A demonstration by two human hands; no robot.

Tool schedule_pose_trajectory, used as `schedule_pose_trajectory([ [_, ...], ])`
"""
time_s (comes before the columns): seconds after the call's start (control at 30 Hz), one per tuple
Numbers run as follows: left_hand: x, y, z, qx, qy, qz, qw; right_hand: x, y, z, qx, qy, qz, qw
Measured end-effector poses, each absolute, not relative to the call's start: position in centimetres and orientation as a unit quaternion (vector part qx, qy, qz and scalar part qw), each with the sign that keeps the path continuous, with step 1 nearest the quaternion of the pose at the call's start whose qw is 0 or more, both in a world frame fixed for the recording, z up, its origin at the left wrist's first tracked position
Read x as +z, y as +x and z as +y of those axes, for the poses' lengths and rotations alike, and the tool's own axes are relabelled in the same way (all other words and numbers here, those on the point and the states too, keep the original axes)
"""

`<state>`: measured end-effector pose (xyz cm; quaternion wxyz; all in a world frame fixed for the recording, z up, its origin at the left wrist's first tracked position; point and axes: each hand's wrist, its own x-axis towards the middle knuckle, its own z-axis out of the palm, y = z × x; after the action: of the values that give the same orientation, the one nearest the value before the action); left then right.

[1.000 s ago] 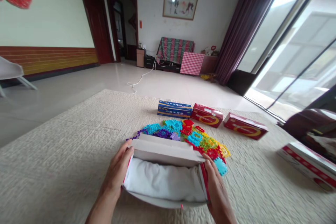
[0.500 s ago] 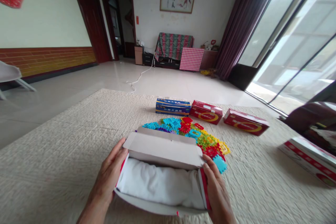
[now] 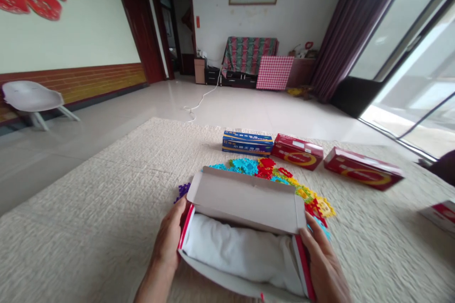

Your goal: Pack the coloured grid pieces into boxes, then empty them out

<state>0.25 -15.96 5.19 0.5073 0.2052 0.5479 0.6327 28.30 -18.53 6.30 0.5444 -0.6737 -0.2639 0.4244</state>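
Observation:
Between my two hands is an open cardboard box [image 3: 245, 196], its lid flap raised on the far side and its inside pale grey. A folded white cloth [image 3: 238, 248] fills it. My left hand [image 3: 168, 236] grips the red left end, and my right hand [image 3: 325, 258] grips the red right end, thumb near the rim. Just behind the lid lies a spread of colourful plastic interlocking pieces [image 3: 245, 165], in blue, red, yellow, green and purple; the box hides some of them.
Past the pieces stand a blue box [image 3: 248, 144], a red box [image 3: 297, 152] and another red box [image 3: 362, 168]. A white-and-red box [image 3: 441, 215] sits at the right edge. All rest on a beige quilted cover [image 3: 117, 180]. A white chair [image 3: 33, 97] stands far left.
My view has turned left, so the room and the boxes sit further right in the picture. Both hands still hold the open box, which now hides different pieces.

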Motion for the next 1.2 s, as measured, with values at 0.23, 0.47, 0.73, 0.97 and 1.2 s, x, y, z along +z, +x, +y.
schedule_pose_trajectory([
  [0.23, 5.2, 0.1, -16.1, 0.633, 0.204, 0.534, 0.521, 6.0, 28.5, -18.8, 0.492, -0.561, -0.199, 0.635],
  [0.47, 5.3, 0.3, -16.4, 0.635, 0.204, 0.525, 0.528, 5.7, 28.4, -19.5, 0.511, -0.497, -0.198, 0.672],
  [0.73, 4.6, -0.1, -16.2, 0.641, 0.139, 0.531, 0.536, 6.8, 27.5, -19.6, 0.525, -0.456, -0.25, 0.674],
  [0.97, 5.5, 0.2, -16.3, 0.647, 0.127, 0.521, 0.542, 5.2, 28.3, -19.6, 0.487, -0.526, -0.222, 0.661],
  [1.2, 5.7, 0.3, -16.2, 0.627, 0.157, 0.547, 0.533, 5.1, 28.5, -19.4, 0.48, -0.571, -0.192, 0.638],
])
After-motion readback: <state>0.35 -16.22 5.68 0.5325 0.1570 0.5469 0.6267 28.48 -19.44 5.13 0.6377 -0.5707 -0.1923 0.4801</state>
